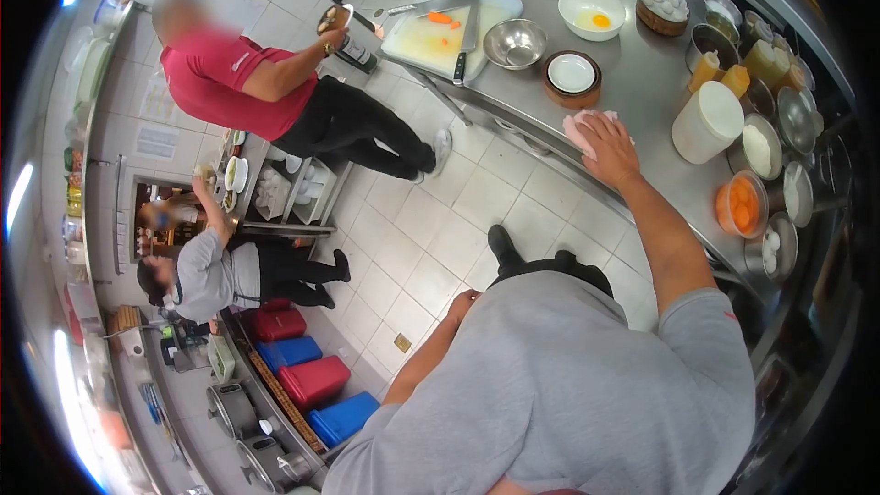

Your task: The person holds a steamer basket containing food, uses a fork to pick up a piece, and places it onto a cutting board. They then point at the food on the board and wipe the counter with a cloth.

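Note:
My right hand point(609, 148) presses a pink cloth point(579, 133) onto the edge of the steel counter point(632, 115), fingers resting over it. Just beyond the cloth stands a small white dish point(571, 73) on a round brown base point(574, 98). Down by my waist is my left hand point(462, 305), partly hidden by my grey shirt; its fingers are too small to read. Farther up the counter are a steel bowl point(515, 43), a white bowl point(583, 26) with a cracked egg in it, and a cutting board point(417, 41) with a knife point(469, 37) and carrot pieces point(440, 17).
Right of my hand stand a white tub point(710, 119), sauce bottles point(736, 81), an orange-filled container point(741, 204) and a bowl of eggs point(770, 252). A person in red point(234, 82) holds a bowl across the aisle; another in grey point(215, 270) faces the far shelf.

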### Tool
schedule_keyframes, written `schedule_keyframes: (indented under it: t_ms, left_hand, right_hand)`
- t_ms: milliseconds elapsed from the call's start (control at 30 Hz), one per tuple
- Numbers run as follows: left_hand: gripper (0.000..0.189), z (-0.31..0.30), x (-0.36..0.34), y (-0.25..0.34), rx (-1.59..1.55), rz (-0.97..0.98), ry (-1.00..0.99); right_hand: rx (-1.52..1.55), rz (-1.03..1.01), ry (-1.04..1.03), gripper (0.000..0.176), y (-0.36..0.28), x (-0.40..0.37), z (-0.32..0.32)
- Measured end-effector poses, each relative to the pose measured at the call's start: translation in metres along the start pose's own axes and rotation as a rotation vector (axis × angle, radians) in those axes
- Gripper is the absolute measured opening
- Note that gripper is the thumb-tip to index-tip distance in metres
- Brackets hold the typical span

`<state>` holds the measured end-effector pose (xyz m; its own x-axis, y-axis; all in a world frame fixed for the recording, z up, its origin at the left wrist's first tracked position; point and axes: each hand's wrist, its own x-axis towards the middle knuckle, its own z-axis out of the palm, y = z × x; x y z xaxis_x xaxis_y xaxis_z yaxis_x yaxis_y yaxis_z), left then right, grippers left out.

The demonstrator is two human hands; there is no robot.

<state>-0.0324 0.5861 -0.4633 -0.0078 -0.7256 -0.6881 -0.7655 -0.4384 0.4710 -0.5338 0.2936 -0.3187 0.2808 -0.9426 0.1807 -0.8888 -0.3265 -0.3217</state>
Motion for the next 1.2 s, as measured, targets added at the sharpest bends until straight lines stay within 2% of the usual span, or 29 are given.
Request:
schedule_keyframes:
  t_ms: [667, 833, 1200]
  left_hand:
    - [0.046, -0.003, 0.004, 0.002, -0.005, 0.029, 0.009]
    - [0.046, 0.0, 0.002, 0.004, -0.071, -0.044, 0.006]
    - [0.044, 0.002, -0.002, 0.01, -0.062, -0.018, 0.03]
  right_hand:
    - [0.006, -0.01, 0.001, 0.075, 0.002, 0.001, 0.001]
    - [-0.031, 0.015, -0.027, 0.077, 0.001, 0.001, 0.002]
    - [-0.042, -0.012, -0.012, 0.079, 0.003, 0.002, 0.006]
